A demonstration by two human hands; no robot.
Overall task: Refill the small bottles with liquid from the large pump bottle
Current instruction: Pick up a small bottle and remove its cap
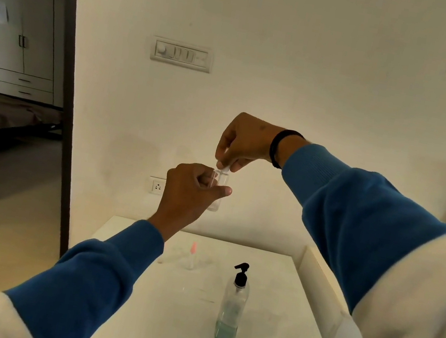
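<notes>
Small clear bottle (217,190) is up in the air in front of the wall, well above the white surface (263,323), held upright. My left hand (193,190) has its fingers and thumb curled round the bottle's body, thumb tip lying across the front of it. My right hand (245,143) comes down from above, and its fingertips (221,165) pinch the small pale cap or top piece (226,170) right at the bottle's neck; I cannot tell whether that piece is seated on the neck or just off it. The bottle looks see-through, and I cannot make out a liquid level in it.

Down on the surface, the large pump bottle (232,309) stands upright near the middle, with a black pump head and a low band of greenish liquid at its bottom. Farther back stands another small bottle (191,256) with a pink tip, well apart from the pump bottle. A black band (277,148) sits on my right wrist, just past the blue sleeve (355,214). On the wall behind are a switch panel (181,54) and a socket (157,186).
</notes>
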